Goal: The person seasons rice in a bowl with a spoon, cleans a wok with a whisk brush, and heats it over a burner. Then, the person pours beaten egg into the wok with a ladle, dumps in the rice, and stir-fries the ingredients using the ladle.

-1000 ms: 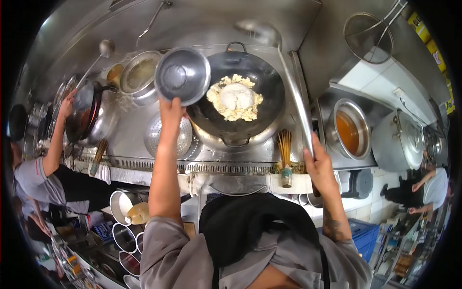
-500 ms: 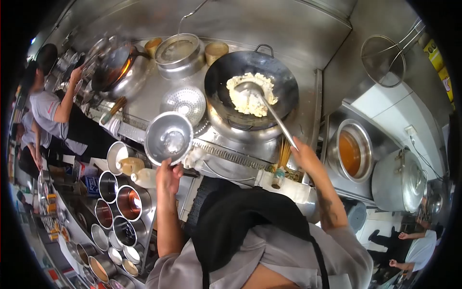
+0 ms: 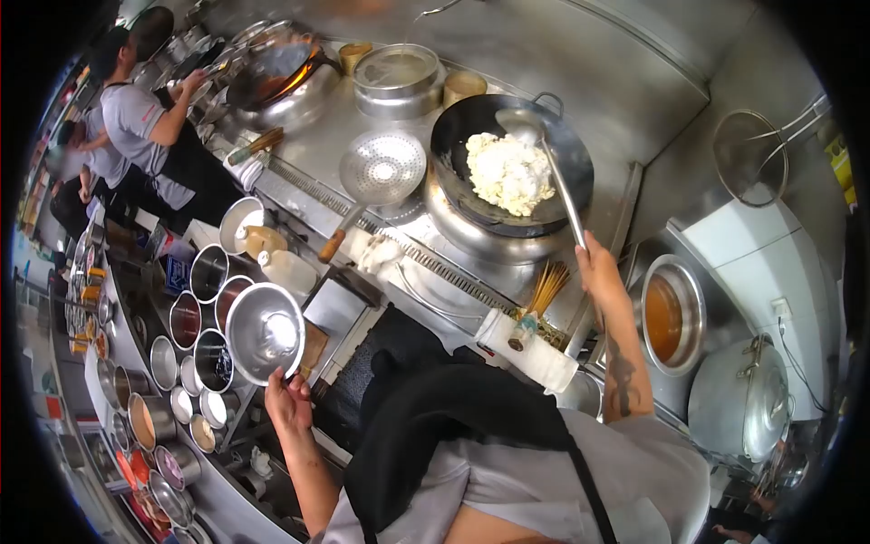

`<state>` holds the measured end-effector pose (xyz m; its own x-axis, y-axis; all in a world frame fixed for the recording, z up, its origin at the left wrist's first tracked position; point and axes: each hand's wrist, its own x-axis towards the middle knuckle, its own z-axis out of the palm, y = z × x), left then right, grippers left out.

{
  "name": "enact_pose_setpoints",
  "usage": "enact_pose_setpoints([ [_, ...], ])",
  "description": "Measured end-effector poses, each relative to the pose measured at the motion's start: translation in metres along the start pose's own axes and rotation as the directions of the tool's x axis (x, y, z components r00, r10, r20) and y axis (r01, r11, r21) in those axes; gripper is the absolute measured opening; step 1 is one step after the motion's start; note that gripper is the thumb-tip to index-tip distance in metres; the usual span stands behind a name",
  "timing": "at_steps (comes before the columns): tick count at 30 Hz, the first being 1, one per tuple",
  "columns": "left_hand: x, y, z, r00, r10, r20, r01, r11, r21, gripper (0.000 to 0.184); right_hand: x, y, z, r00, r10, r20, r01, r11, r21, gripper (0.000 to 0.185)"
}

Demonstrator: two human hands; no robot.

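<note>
A black wok sits on the stove with a pale, crumbly mass of food in it. My right hand is closed round the handle of a long ladle, whose bowl rests at the upper edge of the food. At the lower left, my left hand grips the rim of an empty metal bowl, held over several metal pots. A perforated skimmer with a wooden handle lies left of the wok. Below the wok stands a bamboo brush.
Metal sauce pots and two squeeze bottles stand at the left. Co-workers stand at the far left near another wok with flames. On the right are a pot of orange liquid, a lidded pot and a hanging strainer.
The view has turned left. My left hand has carried the metal bowl from beside the wok down to the sauce pots. The ladle has come down into the wok, and the food is more heaped.
</note>
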<state>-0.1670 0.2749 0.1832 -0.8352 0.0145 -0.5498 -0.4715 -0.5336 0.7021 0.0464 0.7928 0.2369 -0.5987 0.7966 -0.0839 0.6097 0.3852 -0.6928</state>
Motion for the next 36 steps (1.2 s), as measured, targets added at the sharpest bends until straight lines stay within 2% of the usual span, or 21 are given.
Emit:
enact_pose_setpoints([
  [1, -0.006, 0.003, -0.01, 0.999, 0.03, -0.021, -0.031, 0.999, -0.014, 0.017, -0.008, -0.001, 0.004, 0.998, -0.057, -0.026, 0.058, 0.998, 0.029, 0.044],
  [4, -0.007, 0.006, -0.054, 0.999, 0.026, -0.034, -0.03, 0.992, -0.122, 0.016, 0.008, 0.023, 0.027, 0.989, 0.015, 0.144, -0.011, 1.0, -0.027, 0.043],
  [7, -0.013, 0.014, -0.078, 0.994, 0.045, -0.101, -0.067, 0.972, -0.227, 0.016, 0.011, 0.001, 0.015, 0.991, 0.006, 0.131, -0.011, 0.999, 0.036, 0.043],
  [8, -0.022, 0.021, -0.089, 0.987, 0.075, -0.142, -0.108, 0.966, -0.237, 0.016, 0.0, -0.012, 0.012, 0.992, -0.048, 0.116, 0.036, 0.994, 0.101, 0.04],
  [9, -0.029, 0.029, -0.1, 0.974, 0.115, -0.197, -0.164, 0.953, -0.255, 0.016, -0.008, -0.027, 0.013, 0.998, 0.034, 0.06, -0.036, 0.999, 0.029, 0.035],
  [10, -0.03, 0.033, -0.115, 0.952, 0.123, -0.281, -0.201, 0.941, -0.271, 0.017, 0.006, 0.012, 0.03, 0.99, -0.12, -0.079, 0.123, 0.991, 0.042, 0.031],
  [11, -0.027, 0.035, -0.14, 0.955, 0.122, -0.271, -0.208, 0.926, -0.315, 0.017, 0.026, 0.042, 0.041, 0.977, -0.169, -0.133, 0.162, 0.985, -0.059, 0.028],
  [12, -0.033, 0.034, -0.16, 0.968, 0.18, -0.177, -0.24, 0.874, -0.423, 0.017, 0.029, 0.043, 0.051, 0.988, -0.102, -0.116, 0.107, 0.993, 0.039, 0.022],
  [13, -0.047, 0.047, -0.158, 0.926, 0.143, -0.35, -0.276, 0.888, -0.368, 0.018, 0.031, 0.034, 0.06, 0.996, -0.049, -0.076, 0.046, 0.998, -0.033, 0.018],
  [14, -0.06, 0.058, -0.159, 0.876, 0.127, -0.466, -0.319, 0.877, -0.36, 0.019, 0.057, 0.069, 0.066, 0.995, -0.068, 0.069, 0.066, 0.997, 0.029, 0.018],
  [15, -0.069, 0.064, -0.178, 0.87, 0.11, -0.481, -0.329, 0.856, -0.4, 0.018, 0.053, 0.045, 0.062, 0.975, -0.004, 0.222, 0.056, 0.972, -0.23, 0.023],
  [16, -0.074, 0.062, -0.205, 0.853, 0.158, -0.497, -0.404, 0.804, -0.437, 0.017, 0.044, 0.035, 0.074, 0.991, -0.014, 0.136, 0.049, 0.966, -0.255, 0.024],
  [19, -0.104, 0.068, -0.257, 0.754, 0.171, -0.634, -0.541, 0.709, -0.452, 0.02, 0.165, 0.157, 0.076, 0.945, -0.159, 0.284, 0.257, 0.9, -0.352, 0.034],
  [23, -0.127, 0.059, -0.351, 0.589, 0.151, -0.794, -0.695, 0.596, -0.402, 0.023, 0.139, 0.123, 0.116, 0.946, -0.095, 0.309, 0.196, 0.93, -0.312, 0.033],
  [25, -0.141, 0.061, -0.395, 0.515, 0.084, -0.853, -0.702, 0.613, -0.363, 0.02, 0.111, 0.097, 0.146, 0.944, -0.054, 0.324, 0.166, 0.93, -0.328, 0.032],
  [27, -0.15, 0.062, -0.436, 0.492, 0.124, -0.861, -0.696, 0.651, -0.304, 0.02, 0.084, 0.069, 0.165, 0.937, -0.032, 0.347, 0.155, 0.929, -0.335, 0.031],
  [28, -0.151, 0.053, -0.466, 0.58, 0.23, -0.781, -0.664, 0.689, -0.29, 0.032, 0.075, 0.059, 0.171, 0.933, -0.024, 0.358, 0.153, 0.929, -0.338, 0.031],
  [31, -0.17, 0.086, -0.481, 0.683, 0.227, -0.695, -0.635, 0.656, -0.409, 0.052, 0.053, 0.032, 0.182, 0.925, -0.018, 0.38, 0.162, 0.922, -0.351, 0.03],
  [32, -0.169, 0.073, -0.518, 0.712, 0.282, -0.643, -0.618, 0.686, -0.383, 0.068, 0.047, 0.025, 0.186, 0.922, -0.018, 0.388, 0.166, 0.921, -0.351, 0.029],
  [33, -0.169, 0.072, -0.532, 0.592, 0.24, -0.769, -0.67, 0.677, -0.305, 0.066, 0.042, 0.019, 0.19, 0.921, -0.02, 0.389, 0.167, 0.922, -0.348, 0.029],
  [36, -0.175, 0.072, -0.634, 0.352, 0.176, -0.919, -0.659, 0.744, -0.11, 0.053, 0.028, 0.005, 0.189, 0.924, -0.022, 0.381, 0.162, 0.927, -0.339, 0.028],
])
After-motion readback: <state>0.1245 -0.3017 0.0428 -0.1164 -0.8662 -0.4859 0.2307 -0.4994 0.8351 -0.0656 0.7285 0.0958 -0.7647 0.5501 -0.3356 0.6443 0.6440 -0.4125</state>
